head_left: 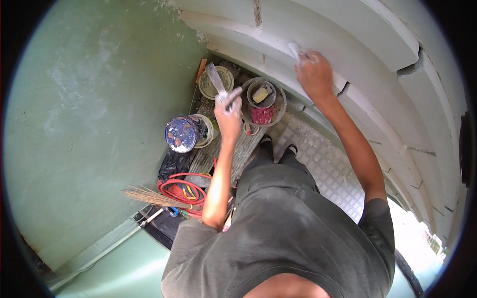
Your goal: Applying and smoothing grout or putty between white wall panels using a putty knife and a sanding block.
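My left hand (228, 119) is closed around a putty knife with a pale-smeared metal blade (214, 78) pointing up and away from me. It hangs over the buckets, clear of the wall. My right hand (315, 77) reaches up to the stepped white panel (278, 45) on the right. Its fingers grip a small flat whitish piece (294, 49) against or close to the panel's surface; motion blur and the fingers hide what kind of piece it is. White residue coats the fingers of both hands.
Below stand a grey tub (280, 111) with a smaller bowl, a sponge and a crimson cloth, a putty-smeared bucket (229, 74) and a paint-spattered blue pail (181, 134). A red hose (164, 186) and a straw broom (149, 195) lie lower left. A green wall (99, 124) rises left.
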Motion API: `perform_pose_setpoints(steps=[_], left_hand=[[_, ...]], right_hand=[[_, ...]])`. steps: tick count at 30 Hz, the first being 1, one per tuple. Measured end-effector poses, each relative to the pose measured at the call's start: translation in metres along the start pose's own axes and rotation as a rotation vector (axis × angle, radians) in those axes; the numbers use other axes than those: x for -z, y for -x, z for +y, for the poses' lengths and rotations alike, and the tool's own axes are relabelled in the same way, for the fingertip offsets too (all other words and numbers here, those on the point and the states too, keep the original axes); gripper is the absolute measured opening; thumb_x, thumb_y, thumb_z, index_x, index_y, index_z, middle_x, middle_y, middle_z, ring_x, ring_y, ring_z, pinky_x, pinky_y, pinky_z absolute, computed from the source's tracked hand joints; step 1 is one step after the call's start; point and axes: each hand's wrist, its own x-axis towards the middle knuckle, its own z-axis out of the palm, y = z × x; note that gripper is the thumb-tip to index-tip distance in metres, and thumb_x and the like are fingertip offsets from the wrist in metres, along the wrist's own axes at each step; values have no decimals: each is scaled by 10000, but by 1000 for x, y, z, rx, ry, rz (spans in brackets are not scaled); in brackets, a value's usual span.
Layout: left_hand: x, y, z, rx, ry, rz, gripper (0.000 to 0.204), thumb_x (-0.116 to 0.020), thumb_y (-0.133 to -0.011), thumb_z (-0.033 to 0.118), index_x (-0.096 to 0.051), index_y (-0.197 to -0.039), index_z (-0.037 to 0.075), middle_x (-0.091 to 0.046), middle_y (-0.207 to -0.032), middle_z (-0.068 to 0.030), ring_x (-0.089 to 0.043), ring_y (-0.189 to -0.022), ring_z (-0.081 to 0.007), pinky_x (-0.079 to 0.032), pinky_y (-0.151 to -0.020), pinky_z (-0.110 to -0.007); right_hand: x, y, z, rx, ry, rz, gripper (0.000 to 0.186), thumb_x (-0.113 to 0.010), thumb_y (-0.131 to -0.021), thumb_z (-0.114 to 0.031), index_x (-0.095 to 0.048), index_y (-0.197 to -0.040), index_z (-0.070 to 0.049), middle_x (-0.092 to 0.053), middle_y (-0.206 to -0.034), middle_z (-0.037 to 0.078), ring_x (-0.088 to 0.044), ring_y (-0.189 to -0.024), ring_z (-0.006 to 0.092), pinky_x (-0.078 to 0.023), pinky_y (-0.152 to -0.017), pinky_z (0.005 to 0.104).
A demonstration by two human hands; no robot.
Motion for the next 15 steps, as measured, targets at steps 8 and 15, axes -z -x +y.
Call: perform_pose_setpoints(steps=[8,15], left_hand=[[70,-90,-4,-248,-124,197,305,-650,-901,9,-750,-1180,81,-576,-1047,-64,-533,-822,-145,-445,-764,-283],[120,-121,31,-326,-306,227,362,-628,-876,-16,-758,-1176,140,-527,-936,-74,-554,-803,-200,-471,-769,-323]], right_hand=[[16,16,14,-51,116,-97,305,-675,-882,-137,-709,-1173,-51,-685,-1069,173,-639,-1012,319,-501,-848,426],[-27,-48,-30,59,62,68,319,-636,-866,-85,-694,-1173,-24,-672,-1100,199,-638,-1034,346,-514,-933,454]])
